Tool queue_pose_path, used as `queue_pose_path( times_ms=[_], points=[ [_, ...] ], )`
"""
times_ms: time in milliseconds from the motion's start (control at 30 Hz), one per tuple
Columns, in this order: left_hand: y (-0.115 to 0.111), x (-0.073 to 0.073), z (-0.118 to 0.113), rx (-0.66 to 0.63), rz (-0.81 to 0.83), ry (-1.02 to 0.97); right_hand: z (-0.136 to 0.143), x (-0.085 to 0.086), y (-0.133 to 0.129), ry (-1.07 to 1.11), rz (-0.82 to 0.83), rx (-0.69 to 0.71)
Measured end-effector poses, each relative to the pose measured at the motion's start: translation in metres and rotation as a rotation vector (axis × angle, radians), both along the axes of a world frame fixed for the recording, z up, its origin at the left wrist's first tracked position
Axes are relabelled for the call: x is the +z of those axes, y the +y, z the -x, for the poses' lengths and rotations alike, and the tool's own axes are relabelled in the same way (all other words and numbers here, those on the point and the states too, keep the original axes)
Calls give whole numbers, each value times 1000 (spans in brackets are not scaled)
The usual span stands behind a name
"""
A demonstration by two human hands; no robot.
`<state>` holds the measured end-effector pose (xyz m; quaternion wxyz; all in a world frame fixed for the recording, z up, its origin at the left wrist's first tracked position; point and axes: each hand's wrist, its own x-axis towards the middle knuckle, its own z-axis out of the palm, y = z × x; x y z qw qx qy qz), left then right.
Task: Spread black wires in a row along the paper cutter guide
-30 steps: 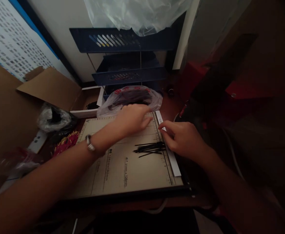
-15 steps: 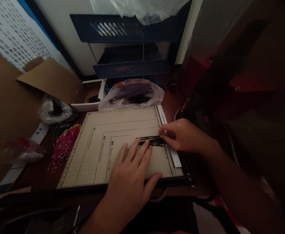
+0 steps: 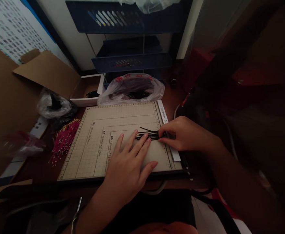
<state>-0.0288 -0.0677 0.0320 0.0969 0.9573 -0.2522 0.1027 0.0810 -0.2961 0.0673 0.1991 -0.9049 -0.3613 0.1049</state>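
Observation:
Several thin black strands [image 3: 153, 135] lie side by side across the right part of a beige gridded cutting board [image 3: 123, 117]. My left hand [image 3: 130, 162] rests flat on the board with fingers spread, its fingertips touching the strands' left ends. At the board's right edge, by a white strip [image 3: 163, 112], the thumb and index finger of my right hand [image 3: 181, 133] pinch the right ends of the strands. One strand angles up away from the others.
A pile of magenta strands with yellow tips [image 3: 65, 139] lies left of the board. Behind it are a plastic bag [image 3: 132, 87] holding dark items, an open white box [image 3: 81, 101] and a blue tiered rack [image 3: 132, 63].
The strands are gathered closer together, and one now splays upward at its left end. Both hands keep nearly the same places on the board; the camera view has tilted slightly.

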Motion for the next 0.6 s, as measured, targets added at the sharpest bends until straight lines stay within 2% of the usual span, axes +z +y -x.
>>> queue_pose_path(
  times_ms=[133,233,367,467,600],
  points=[
    [1,15,-11,-19,-26,-43,0,3,0,-7,1,-12],
    [1,29,-29,-45,-78,-76,2,4,-2,1,-30,8],
    [-1,41,-64,-235,-113,47,2,3,-5,31,-49,41],
    [-5,44,-87,-296,-113,172,-1,0,-6,38,-23,6],
    [-9,37,-109,-350,-84,236,-4,-3,-6,40,-13,-38]
  ],
)
